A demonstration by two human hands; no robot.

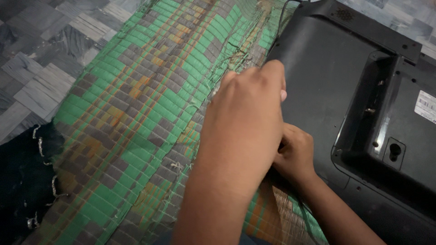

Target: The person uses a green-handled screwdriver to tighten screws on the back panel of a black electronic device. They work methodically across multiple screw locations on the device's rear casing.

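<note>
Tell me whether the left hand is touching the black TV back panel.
Touching. In the head view, the left hand lies over the left edge of the black TV back panel, fingertips pressed onto it, no gap visible. The right hand is tucked beside it.

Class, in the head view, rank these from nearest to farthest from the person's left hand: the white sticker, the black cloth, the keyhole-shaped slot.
From the left hand:
1. Keyhole-shaped slot, on the right, in the television's back.
2. White sticker, at the right edge.
3. Black cloth, far left on the floor.

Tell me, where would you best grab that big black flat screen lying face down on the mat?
Probably by the long left edge of the black screen, where the left hand and right hand already rest. It lies flat, back up, on the woven mat, so fingers can slip under that rim from the mat side.
</note>
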